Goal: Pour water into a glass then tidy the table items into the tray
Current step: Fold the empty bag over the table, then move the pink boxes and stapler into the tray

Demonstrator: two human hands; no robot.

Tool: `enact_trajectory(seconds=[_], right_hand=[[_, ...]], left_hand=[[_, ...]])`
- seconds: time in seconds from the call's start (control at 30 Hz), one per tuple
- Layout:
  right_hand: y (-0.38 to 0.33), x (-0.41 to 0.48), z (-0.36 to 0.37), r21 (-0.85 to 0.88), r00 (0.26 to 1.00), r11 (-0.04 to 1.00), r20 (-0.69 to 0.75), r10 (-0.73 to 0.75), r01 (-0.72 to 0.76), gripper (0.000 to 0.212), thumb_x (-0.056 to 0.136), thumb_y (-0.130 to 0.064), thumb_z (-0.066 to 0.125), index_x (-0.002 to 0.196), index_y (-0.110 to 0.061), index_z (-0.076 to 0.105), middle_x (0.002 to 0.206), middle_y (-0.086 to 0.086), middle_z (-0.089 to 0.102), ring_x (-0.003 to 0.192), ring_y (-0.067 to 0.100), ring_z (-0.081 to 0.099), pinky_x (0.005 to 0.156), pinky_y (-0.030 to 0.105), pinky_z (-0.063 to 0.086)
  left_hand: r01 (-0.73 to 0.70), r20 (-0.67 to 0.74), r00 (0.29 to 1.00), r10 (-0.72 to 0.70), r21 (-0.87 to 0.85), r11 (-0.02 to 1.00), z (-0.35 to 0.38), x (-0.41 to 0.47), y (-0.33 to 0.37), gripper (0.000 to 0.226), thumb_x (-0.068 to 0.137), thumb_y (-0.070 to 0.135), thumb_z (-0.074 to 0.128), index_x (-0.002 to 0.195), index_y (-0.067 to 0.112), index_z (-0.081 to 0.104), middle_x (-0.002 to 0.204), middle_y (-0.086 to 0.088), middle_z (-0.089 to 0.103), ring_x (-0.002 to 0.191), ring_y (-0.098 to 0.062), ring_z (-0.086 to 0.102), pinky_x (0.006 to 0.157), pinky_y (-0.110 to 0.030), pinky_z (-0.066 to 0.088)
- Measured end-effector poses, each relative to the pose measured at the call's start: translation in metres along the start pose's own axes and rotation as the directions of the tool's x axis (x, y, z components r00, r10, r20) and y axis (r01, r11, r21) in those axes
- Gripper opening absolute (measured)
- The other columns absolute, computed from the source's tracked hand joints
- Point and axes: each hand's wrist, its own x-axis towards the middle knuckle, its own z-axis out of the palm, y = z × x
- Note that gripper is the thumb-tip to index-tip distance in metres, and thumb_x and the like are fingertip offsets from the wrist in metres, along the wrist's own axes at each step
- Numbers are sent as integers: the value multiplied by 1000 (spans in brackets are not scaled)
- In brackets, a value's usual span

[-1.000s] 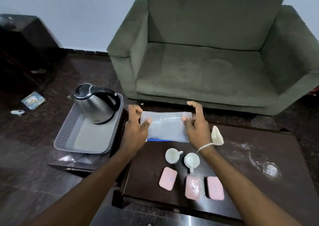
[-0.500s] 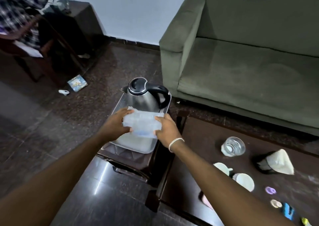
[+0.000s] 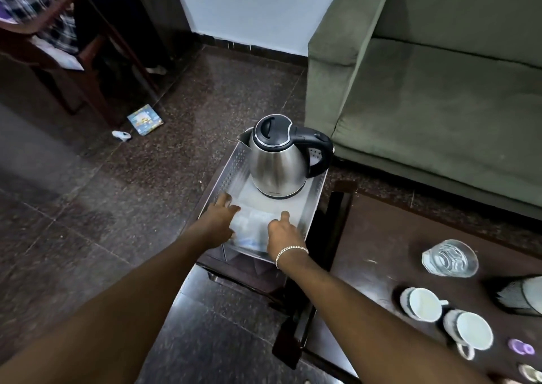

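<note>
A grey perforated tray [image 3: 231, 172] sits on a small dark side table, with a steel electric kettle [image 3: 278, 160] standing at its far end. A translucent plastic pack [image 3: 253, 225] lies low in the tray's near end. My left hand [image 3: 217, 222] is on its left edge and my right hand [image 3: 283, 231] on its right edge, both gripping it loosely. On the dark coffee table [image 3: 375, 237] at right stand a glass of water [image 3: 450, 259] and two white cups [image 3: 422, 304] [image 3: 472, 331].
A black napkin holder [image 3: 522, 295] and small purple bits [image 3: 520, 348] lie at the table's right edge. A green sofa [image 3: 440, 90] stands behind. A wooden chair [image 3: 58, 46] with plaid cloth is far left, and a booklet [image 3: 145, 119] lies on the floor.
Both hands carried the plastic pack left from over the coffee table to the tray, then lowered it to the tray floor in front of the kettle. The view swung left.
</note>
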Motion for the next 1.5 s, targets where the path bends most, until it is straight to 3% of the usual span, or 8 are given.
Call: enact_trajectory(seconds=[0.17, 0.27, 0.43, 0.63, 0.8, 0.93, 1.2, 1.5], right_hand=[[-6, 0, 2, -232, 995, 973, -100, -27, 3, 23, 90, -10, 53, 109, -10, 67, 126, 13, 40, 111, 37, 46, 83, 43, 47], [-11, 3, 0, -330, 976, 943, -187, -107, 40, 22, 89, -18, 54, 106, -12, 67, 124, 10, 42, 112, 34, 40, 81, 43, 37], [-12, 6, 1, -223, 986, 963, 103, -128, 149, 41, 88, -10, 54, 128, -5, 52, 133, 17, 43, 121, 41, 42, 98, 51, 39], [2, -5, -18, -53, 982, 981, -7, -190, 189, 43, 82, 0, 50, 124, -7, 51, 125, 18, 44, 112, 42, 50, 93, 51, 46], [27, -29, -44, 212, 961, 950, -206, -187, 230, 49, 81, -10, 64, 129, -12, 53, 125, 11, 46, 113, 36, 50, 100, 44, 45], [65, -57, -66, 264, 906, 931, -401, -132, 253, 56, 80, -24, 67, 133, -18, 48, 129, 5, 44, 112, 30, 47, 98, 47, 45], [191, -143, -99, 152, 875, 988, -480, 65, 10, 81, 75, -55, 64, 146, -34, 30, 156, -2, 28, 142, 25, 28, 104, 51, 37], [337, -258, -105, 158, 864, 963, -427, 266, -219, 80, 76, -52, 67, 147, -33, 33, 157, -3, 29, 143, 24, 28, 106, 50, 36]], left_hand=[[7, -155, 986, 53, 362, 932, 7, -4, 4, 45, 82, 27, 77, 123, 19, 62, 140, -13, 36, 123, -36, 41, 96, -45, 47], [-10, -42, 999, 18, 187, 982, 3, 2, 16, 40, 83, -2, 59, 121, 9, 58, 127, -17, 45, 112, -38, 57, 84, -44, 51], [58, 103, 993, -58, 7, 998, 4, 7, 16, 44, 81, -1, 56, 124, 10, 52, 125, -18, 46, 109, -38, 58, 81, -37, 46], [79, -49, 995, -84, -97, 992, -9, 3, 21, 42, 77, 3, 61, 117, 9, 53, 118, -16, 48, 101, -40, 60, 82, -41, 51], [-181, -381, 917, 121, -127, 975, -20, -16, 56, 57, 77, 15, 69, 131, 17, 50, 120, -10, 48, 109, -35, 53, 91, -47, 51], [-405, -446, 825, 346, -42, 913, -29, -36, 99, 76, 76, 36, 71, 145, 20, 42, 134, -5, 43, 121, -29, 43, 103, -44, 42], [-537, -397, 783, 479, -41, 843, -14, -66, 218, 107, 75, 55, 74, 160, 17, 23, 159, -10, 30, 147, -32, 31, 121, -47, 32], [-577, -221, 809, 545, -116, 809, 52, -92, 363, 108, 76, 56, 70, 162, 24, 13, 163, -5, 23, 149, -29, 28, 116, -52, 37]])
